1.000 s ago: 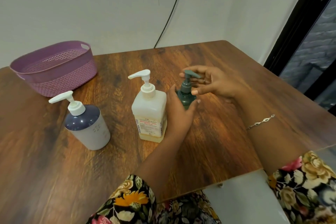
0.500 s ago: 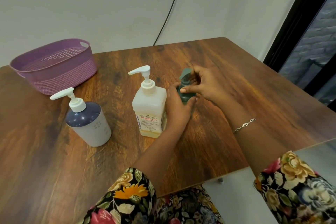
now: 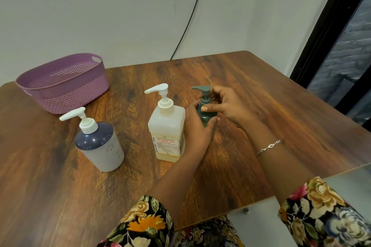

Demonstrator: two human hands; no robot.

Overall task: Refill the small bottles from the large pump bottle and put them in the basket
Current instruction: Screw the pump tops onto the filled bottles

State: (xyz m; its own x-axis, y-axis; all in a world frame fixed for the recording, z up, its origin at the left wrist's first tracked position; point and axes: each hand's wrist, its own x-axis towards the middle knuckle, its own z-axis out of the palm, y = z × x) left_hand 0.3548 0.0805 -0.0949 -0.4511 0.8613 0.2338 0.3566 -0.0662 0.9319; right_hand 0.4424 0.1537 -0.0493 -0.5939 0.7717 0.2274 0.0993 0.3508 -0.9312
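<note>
Small dark green pump bottle [image 3: 206,114] stands upright on wooden table [image 3: 261,110], long axis vertical, nozzle pointing left toward the large bottle. Left hand [image 3: 197,126] wrapped round its body from the near-left side, fingers closed on it – lower part of bottle hidden behind the hand. Right hand [image 3: 226,104] closed on the pump neck/collar, thumb in front, other fingers curled behind the head; silver bracelet [image 3: 269,147] on that wrist.

Large translucent pump bottle w/ red-printed label [image 3: 166,126] just left of the green one, upright, white nozzle pointing left; left hand sits right beside it, contact unclear. White bottle w/ navy top [image 3: 100,146] further left, well apart, upright, nozzle also left. Purple woven-look basket [image 3: 64,84] at far-left of table, near wall, long axis running left-right – no bottles visible in it.
</note>
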